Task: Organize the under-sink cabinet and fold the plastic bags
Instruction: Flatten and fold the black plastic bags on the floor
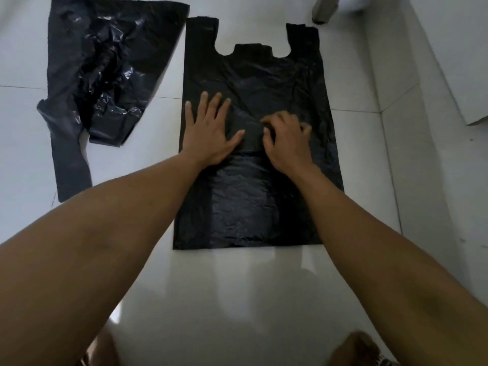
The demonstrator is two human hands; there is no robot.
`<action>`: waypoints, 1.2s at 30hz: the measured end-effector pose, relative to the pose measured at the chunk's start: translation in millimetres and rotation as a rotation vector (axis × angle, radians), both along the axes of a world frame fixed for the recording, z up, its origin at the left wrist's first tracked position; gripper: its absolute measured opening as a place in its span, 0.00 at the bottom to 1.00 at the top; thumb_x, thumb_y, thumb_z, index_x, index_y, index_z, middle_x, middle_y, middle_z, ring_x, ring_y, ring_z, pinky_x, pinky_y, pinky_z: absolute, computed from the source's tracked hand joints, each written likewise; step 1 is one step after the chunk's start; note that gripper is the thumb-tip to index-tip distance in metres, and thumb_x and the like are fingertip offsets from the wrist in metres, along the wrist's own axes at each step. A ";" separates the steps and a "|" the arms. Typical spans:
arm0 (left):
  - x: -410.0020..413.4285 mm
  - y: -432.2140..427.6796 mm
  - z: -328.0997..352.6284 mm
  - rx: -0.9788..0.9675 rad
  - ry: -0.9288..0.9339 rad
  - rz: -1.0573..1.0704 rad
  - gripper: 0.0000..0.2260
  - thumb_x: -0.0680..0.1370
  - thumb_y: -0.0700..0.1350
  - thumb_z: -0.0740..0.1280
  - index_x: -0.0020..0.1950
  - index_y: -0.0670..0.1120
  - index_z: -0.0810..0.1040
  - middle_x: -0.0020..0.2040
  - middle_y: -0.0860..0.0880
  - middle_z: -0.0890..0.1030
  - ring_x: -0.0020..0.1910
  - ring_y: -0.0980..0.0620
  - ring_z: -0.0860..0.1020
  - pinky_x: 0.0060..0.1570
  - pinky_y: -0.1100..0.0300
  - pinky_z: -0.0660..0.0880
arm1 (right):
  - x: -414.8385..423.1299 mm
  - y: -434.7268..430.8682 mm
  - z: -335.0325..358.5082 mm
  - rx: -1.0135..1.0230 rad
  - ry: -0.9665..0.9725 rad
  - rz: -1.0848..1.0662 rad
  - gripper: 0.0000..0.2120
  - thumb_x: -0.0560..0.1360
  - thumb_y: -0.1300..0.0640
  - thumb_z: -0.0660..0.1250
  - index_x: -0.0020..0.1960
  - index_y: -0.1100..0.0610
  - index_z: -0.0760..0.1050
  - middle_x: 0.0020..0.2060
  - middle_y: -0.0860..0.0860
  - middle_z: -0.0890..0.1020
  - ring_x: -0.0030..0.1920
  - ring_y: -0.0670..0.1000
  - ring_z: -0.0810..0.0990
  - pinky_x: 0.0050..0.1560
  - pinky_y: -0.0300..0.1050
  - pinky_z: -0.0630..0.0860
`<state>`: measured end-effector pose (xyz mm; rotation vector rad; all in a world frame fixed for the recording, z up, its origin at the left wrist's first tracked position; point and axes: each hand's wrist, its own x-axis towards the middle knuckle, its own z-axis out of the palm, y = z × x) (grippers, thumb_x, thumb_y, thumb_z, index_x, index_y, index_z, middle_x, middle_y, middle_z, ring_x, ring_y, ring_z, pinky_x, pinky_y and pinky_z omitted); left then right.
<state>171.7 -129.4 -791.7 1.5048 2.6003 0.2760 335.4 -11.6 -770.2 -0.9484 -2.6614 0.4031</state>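
A black plastic bag (253, 83) lies spread flat on the white tiled floor (237, 286), its two handles pointing away from me. My left hand (211, 130) presses flat on the bag's left middle with the fingers straight and spread. My right hand (287, 141) rests on the bag's middle right, its fingers curled with the tips on the plastic; whether they pinch a fold I cannot tell. A second black bag (105, 75) lies crumpled on the floor to the left, apart from both hands.
A grey furniture leg (323, 9) stands at the top right beyond the bag. A white wall base and a white board (449, 75) run along the right side. My knees (364, 350) show at the bottom edge.
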 end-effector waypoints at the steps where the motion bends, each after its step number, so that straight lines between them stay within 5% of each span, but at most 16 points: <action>1: -0.6 -2.0 -4.8 -0.013 0.003 0.003 0.37 0.79 0.69 0.50 0.82 0.49 0.53 0.83 0.46 0.53 0.81 0.43 0.45 0.77 0.35 0.42 | -13.4 4.7 -1.5 -0.006 -0.003 0.045 0.14 0.80 0.54 0.59 0.63 0.50 0.75 0.61 0.50 0.75 0.65 0.52 0.71 0.63 0.55 0.61; 4: -0.3 -6.1 -18.7 0.003 0.011 0.035 0.37 0.78 0.69 0.50 0.82 0.50 0.54 0.82 0.47 0.54 0.81 0.42 0.47 0.77 0.35 0.44 | -49.1 17.5 -11.4 -0.046 -0.119 0.171 0.19 0.83 0.53 0.55 0.72 0.50 0.69 0.73 0.50 0.68 0.76 0.52 0.60 0.74 0.62 0.54; 9: -4.6 -1.1 -30.0 0.046 0.059 0.041 0.37 0.78 0.71 0.50 0.82 0.51 0.55 0.82 0.47 0.55 0.81 0.43 0.48 0.77 0.35 0.45 | -54.3 63.0 -33.2 -0.020 -0.365 0.274 0.30 0.81 0.34 0.46 0.80 0.44 0.53 0.80 0.44 0.52 0.80 0.50 0.47 0.75 0.69 0.41; 19: -5.6 -1.1 -34.4 0.059 0.062 0.035 0.45 0.73 0.79 0.49 0.82 0.52 0.53 0.82 0.48 0.54 0.82 0.45 0.46 0.77 0.34 0.45 | -12.6 191.0 -25.3 -0.116 -0.474 -0.121 0.46 0.68 0.18 0.35 0.80 0.40 0.41 0.80 0.41 0.43 0.80 0.52 0.38 0.70 0.72 0.30; 23: -5.7 -1.2 -31.1 0.051 0.057 0.035 0.47 0.72 0.80 0.49 0.82 0.52 0.53 0.82 0.48 0.54 0.82 0.44 0.46 0.76 0.34 0.46 | -17.7 171.7 -5.3 -0.213 -0.173 -0.424 0.43 0.73 0.23 0.40 0.81 0.46 0.47 0.81 0.45 0.47 0.80 0.55 0.40 0.71 0.73 0.34; 26: -5.8 -1.2 -29.2 0.042 0.048 0.030 0.48 0.71 0.81 0.48 0.82 0.52 0.53 0.82 0.48 0.54 0.82 0.44 0.46 0.76 0.34 0.45 | -15.6 115.4 8.9 -0.094 0.023 -0.363 0.30 0.80 0.37 0.52 0.78 0.49 0.59 0.77 0.50 0.62 0.77 0.54 0.57 0.74 0.68 0.49; 29: -4.2 -1.8 -25.7 0.027 0.039 0.026 0.48 0.71 0.81 0.48 0.82 0.51 0.54 0.82 0.48 0.55 0.82 0.44 0.47 0.76 0.34 0.45 | -4.4 39.6 -1.9 -0.088 -0.028 -0.327 0.20 0.80 0.45 0.58 0.69 0.49 0.71 0.69 0.52 0.71 0.69 0.56 0.67 0.67 0.61 0.59; 36: -3.9 -1.5 -20.9 0.000 -0.005 0.026 0.48 0.71 0.81 0.45 0.82 0.51 0.53 0.82 0.48 0.53 0.82 0.44 0.46 0.76 0.35 0.42 | 22.9 -25.8 -37.9 -0.052 -0.069 -0.384 0.18 0.81 0.44 0.57 0.66 0.49 0.74 0.68 0.50 0.71 0.70 0.53 0.64 0.70 0.58 0.56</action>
